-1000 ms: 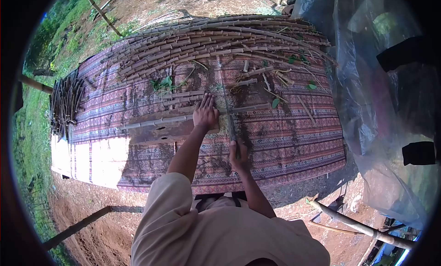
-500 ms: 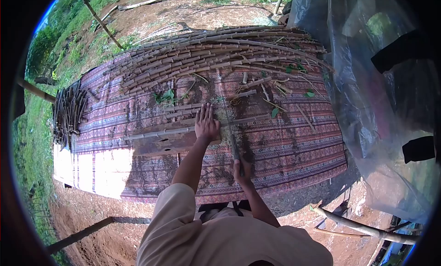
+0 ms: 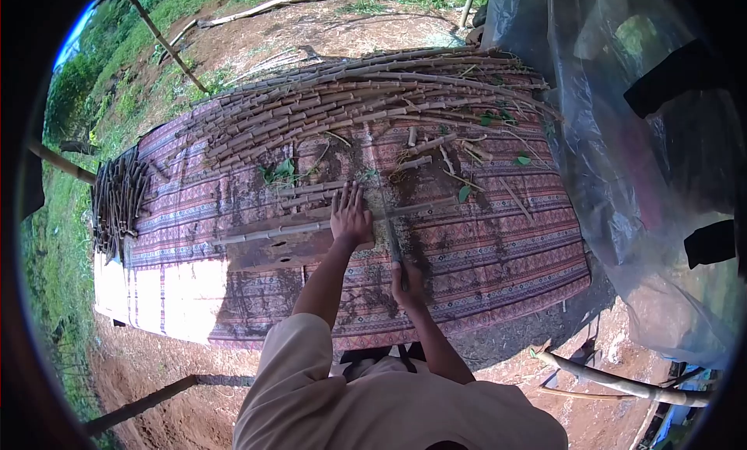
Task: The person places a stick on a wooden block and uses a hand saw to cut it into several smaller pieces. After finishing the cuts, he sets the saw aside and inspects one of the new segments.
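My left hand (image 3: pixel 352 219) lies flat with its fingers stretched out, pressing on a long knobbly woody stem (image 3: pixel 284 231) that runs across a brown wooden board (image 3: pixel 253 257). My right hand (image 3: pixel 408 285) is wrapped round the handle of a handsaw (image 3: pixel 392 236). Its narrow blade points away from me and crosses the stem just right of my left hand. Pale sawdust (image 3: pixel 377 197) is scattered around the blade. Short cut stems (image 3: pixel 311 192) lie just beyond my left fingertips.
A patterned cloth (image 3: pixel 482 252) covers the table. Long stems (image 3: pixel 342 100) are heaped along its far side, and a stack of short pieces (image 3: pixel 118 205) sits at the left end. Offcuts (image 3: pixel 428 145) and leaves lie right of centre. Clear plastic sheeting (image 3: pixel 599 178) hangs at right.
My right hand and the saw have shifted slightly away from me. My left hand stays flat on the stem. The whole view has shifted a little.
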The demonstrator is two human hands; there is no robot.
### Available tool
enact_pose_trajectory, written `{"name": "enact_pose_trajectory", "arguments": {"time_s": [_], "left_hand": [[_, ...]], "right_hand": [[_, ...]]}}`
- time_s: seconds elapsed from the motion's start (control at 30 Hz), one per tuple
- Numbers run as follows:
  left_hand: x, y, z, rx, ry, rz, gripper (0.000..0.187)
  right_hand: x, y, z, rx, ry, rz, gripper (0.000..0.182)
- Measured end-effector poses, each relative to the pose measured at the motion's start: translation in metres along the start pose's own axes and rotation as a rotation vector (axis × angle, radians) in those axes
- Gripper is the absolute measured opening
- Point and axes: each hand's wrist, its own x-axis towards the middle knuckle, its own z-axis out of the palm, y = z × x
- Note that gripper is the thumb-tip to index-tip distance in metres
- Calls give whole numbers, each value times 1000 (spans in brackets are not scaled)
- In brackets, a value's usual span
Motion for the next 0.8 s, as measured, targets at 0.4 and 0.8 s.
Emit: {"name": "enact_pose_trajectory", "arguments": {"time_s": [0.4, 0.8], "left_hand": [[4, 3, 0, -65, 4, -88, 67], [5, 3, -4, -98, 78, -46, 62]], "right_hand": [[18, 8, 21, -177, 147, -92, 27], [15, 11, 15, -84, 46, -85, 26]]}}
